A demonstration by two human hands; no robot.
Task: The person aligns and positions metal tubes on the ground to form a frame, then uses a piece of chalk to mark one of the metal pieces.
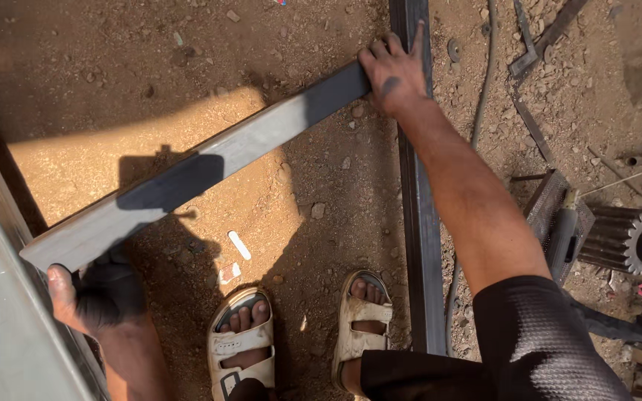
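Steel tube [209, 160] runs diagonally, lower left to upper centre of frame, above dirt floor [113, 67]. Left hand [98, 297] clamped on low end; right hand [395, 74] pressing the high end, fingers spread.

The person is wearing a black short-sleeved shirt [536, 334] with a fine ribbed or dotted weave, the sleeve ending above the elbow of the right arm. The right hand [395, 74] is bare and showing a dark smudge on its back. The left hand [98, 297] is lying mostly in shadow. Both feet are wearing worn, off-white strapped sandals [243, 345], dusty and scuffed, leaving the toes uncovered.
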